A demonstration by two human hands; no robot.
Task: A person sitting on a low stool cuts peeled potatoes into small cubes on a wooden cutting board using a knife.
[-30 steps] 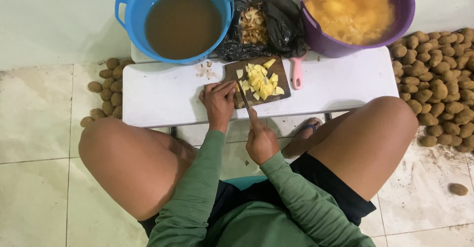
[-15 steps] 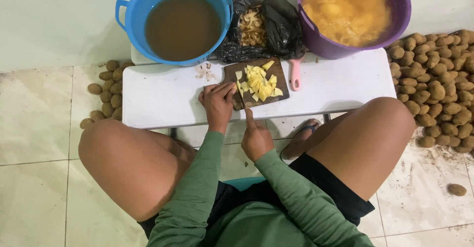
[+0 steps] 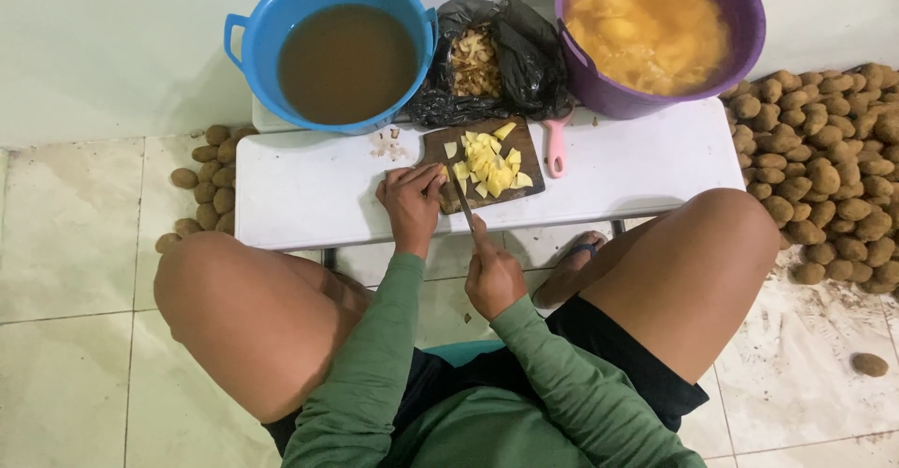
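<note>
The person sits at a low white table (image 3: 309, 192) with a dark wooden cutting board (image 3: 524, 145) on it. The left hand (image 3: 410, 204) rests at the board's near left corner, fingers curled narrowly around a small piece of potato (image 3: 440, 176) pressed against the board. The right hand (image 3: 493, 276) hangs just off the table's near edge, below the board, closed around the handle of a knife (image 3: 463, 197) whose blade reaches up onto the board beside the left fingers. A heap of yellow potato slices (image 3: 492, 164) covers the board's middle. Behind the board sits a black bag of peelings (image 3: 487, 61); left of that a blue tub of brown water (image 3: 332, 51), right of it a purple tub of cut potato (image 3: 651, 28). Unpeeled potatoes (image 3: 824, 168) pile on the floor right of the table.
</note>
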